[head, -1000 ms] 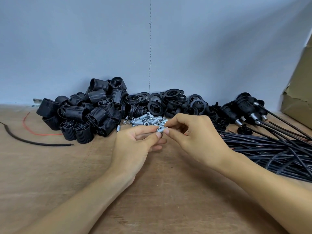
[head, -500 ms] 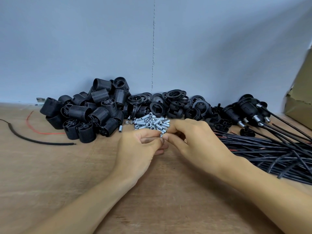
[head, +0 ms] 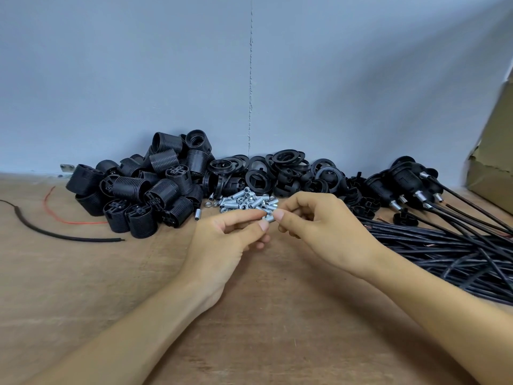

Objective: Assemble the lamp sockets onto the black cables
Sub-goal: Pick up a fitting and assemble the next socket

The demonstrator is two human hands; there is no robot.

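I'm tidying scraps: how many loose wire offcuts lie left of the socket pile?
2: a black offcut in front, a red one behind it beside the sockets. Others may be hidden.

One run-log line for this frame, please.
step: handling small metal fitting | left grip: pinches fitting | right grip: pinches fitting | socket shells, black cables: lying on table

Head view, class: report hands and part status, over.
Left hand and right hand both pinch one small silver metal tube. Black cables untouched at right. Nothing in the way.
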